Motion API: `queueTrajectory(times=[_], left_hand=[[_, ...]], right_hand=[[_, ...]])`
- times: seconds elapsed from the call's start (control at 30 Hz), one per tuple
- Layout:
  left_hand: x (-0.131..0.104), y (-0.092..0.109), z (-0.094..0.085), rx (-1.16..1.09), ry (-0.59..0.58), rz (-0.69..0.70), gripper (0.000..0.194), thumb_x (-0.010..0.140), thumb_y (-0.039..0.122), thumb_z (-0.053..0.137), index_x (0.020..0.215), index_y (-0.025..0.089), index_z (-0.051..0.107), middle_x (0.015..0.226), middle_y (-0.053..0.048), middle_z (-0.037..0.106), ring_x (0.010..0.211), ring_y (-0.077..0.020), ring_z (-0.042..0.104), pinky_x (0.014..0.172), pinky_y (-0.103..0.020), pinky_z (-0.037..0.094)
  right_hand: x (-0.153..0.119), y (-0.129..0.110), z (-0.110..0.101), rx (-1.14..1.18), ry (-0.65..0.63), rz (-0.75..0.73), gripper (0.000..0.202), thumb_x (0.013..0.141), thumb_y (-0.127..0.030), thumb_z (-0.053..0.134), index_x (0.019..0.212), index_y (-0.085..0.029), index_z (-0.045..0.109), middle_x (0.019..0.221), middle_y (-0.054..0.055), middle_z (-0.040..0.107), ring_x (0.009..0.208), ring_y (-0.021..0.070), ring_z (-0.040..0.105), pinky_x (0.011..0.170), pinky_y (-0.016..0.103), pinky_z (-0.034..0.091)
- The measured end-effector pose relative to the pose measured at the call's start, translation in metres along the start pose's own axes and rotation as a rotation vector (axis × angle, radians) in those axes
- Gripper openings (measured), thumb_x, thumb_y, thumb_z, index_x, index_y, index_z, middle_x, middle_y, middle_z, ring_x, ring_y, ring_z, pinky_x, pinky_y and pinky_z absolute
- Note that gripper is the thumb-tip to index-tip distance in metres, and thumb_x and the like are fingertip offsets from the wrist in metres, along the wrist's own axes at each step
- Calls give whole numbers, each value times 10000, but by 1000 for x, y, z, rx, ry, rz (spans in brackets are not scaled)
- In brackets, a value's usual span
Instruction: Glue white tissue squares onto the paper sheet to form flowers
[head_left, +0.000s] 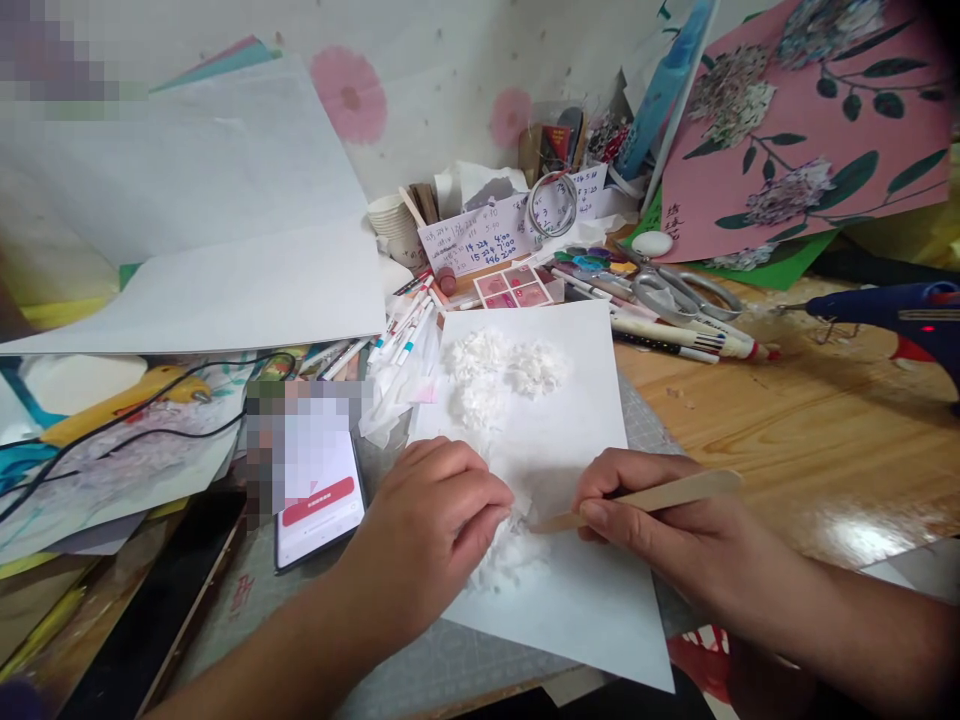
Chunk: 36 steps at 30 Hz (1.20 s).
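Observation:
A white sheet of paper [577,400] lies on a grey cutting mat in front of me. On its upper part sits a cluster of crumpled white tissue [499,375]. My left hand [431,525] presses a smaller wad of white tissue [506,560] down on the sheet's lower part, fingers curled over it. My right hand [645,515] grips a flat wooden stick [645,497] like a pen, its tip touching the wad beside my left fingers.
A phone [319,495] lies left of the sheet. Pens, scissors [679,290], a pink palette [514,287] and paper cups [394,225] crowd the back. A blue glue gun [896,315] rests at right, a yellow one [127,395] at left. Pink flower artwork [802,130] leans behind.

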<state>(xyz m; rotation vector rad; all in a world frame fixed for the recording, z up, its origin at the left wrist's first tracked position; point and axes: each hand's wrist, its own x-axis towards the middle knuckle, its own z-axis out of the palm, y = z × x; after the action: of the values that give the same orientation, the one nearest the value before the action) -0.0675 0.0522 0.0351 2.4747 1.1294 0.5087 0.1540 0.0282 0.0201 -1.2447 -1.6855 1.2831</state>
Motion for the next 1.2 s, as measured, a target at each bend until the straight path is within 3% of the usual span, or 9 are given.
queueTrajectory(times=[0.47, 0.7, 0.9, 1.2], left_hand=[[0, 5, 0, 82, -125, 91, 187, 866, 145, 527, 796, 232, 676, 779, 4, 586, 766, -154, 478, 720, -320, 349], [1, 5, 0, 78, -152, 79, 191, 838, 117, 551, 824, 253, 685, 795, 6, 569, 777, -157, 461, 718, -317, 336], [1, 6, 0, 94, -155, 92, 196, 839, 113, 538, 812, 250, 676, 771, 3, 586, 754, -165, 458, 707, -334, 328], [-1, 3, 2, 101, -135, 58, 95, 847, 181, 574, 778, 217, 628, 797, 5, 605, 794, -178, 492, 767, -361, 343]], right_hand=[[-1, 2, -2, 15, -30, 0, 222, 862, -307, 505, 688, -198, 589, 601, -19, 537, 558, 117, 486, 496, 222, 372], [-3, 7, -3, 168, 157, -54, 222, 882, -314, 534, 699, -204, 594, 652, -23, 580, 623, 108, 525, 560, 201, 403], [2, 3, -1, 95, 47, -30, 228, 876, -305, 517, 696, -194, 603, 617, -18, 565, 582, 117, 515, 522, 212, 393], [10, 6, 7, -117, -22, -44, 215, 874, -284, 486, 708, -192, 588, 611, -12, 590, 556, 119, 524, 514, 217, 399]])
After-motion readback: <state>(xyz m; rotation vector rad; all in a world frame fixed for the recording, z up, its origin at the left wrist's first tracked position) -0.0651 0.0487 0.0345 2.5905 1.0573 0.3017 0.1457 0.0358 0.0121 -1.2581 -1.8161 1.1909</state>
